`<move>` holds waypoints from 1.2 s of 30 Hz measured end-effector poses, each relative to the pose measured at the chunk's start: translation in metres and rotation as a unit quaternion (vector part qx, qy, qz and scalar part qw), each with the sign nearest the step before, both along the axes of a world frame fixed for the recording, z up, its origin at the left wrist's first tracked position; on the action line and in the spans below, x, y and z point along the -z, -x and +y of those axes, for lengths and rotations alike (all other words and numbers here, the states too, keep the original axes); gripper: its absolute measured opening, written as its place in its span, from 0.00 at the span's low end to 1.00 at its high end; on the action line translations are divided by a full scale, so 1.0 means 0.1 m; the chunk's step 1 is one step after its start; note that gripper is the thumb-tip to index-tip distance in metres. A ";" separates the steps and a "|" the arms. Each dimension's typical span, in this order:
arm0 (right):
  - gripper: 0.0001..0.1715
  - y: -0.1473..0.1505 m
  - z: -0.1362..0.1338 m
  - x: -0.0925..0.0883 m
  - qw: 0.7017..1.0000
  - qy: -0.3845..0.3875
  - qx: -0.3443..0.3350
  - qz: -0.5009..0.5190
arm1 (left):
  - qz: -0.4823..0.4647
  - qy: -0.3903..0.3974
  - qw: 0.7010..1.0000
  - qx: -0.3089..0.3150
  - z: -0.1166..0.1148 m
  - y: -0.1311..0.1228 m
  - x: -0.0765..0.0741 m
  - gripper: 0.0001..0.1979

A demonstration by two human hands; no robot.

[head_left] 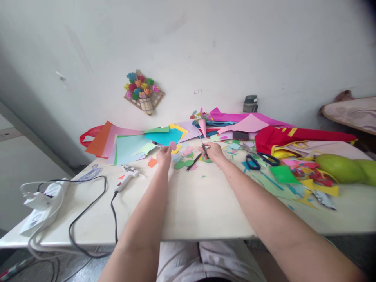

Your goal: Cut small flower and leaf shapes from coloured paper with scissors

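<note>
Item: pink paper disc (172,145), pinched upright in the fingertips of the left hand (164,157), sat just left of the right hand (213,152), which was closed on a thin tool (203,148), its long axis pointing away from the body, above the table (190,203)

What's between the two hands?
Head view: pink and green paper circles and a black pen lie between the left hand, pinching a pink disc, and the right hand, gripping a thin tool.

The right hand's (212,152) grip hides most of a thin dark tool (203,148), too small to identify. At the desk's (190,203) right end, the picture's edge cuts off the green fruit (343,168).
</note>
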State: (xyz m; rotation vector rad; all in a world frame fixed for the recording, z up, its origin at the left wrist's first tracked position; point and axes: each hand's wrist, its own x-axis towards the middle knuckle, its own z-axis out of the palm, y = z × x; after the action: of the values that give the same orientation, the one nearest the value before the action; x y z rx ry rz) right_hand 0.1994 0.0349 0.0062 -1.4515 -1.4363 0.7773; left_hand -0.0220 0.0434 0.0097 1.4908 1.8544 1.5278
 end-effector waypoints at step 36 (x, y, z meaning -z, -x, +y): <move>0.22 -0.24 -0.12 -0.29 0.936 -0.036 0.177 -0.303 | -0.197 0.055 0.957 0.206 -0.29 -0.24 -0.05 0.24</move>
State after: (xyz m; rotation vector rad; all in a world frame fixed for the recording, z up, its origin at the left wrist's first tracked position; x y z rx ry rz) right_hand 0.2235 0.0232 0.0353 -1.9189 -1.5495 0.0374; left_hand 0.0024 0.0141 0.0149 1.3010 1.2854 1.3692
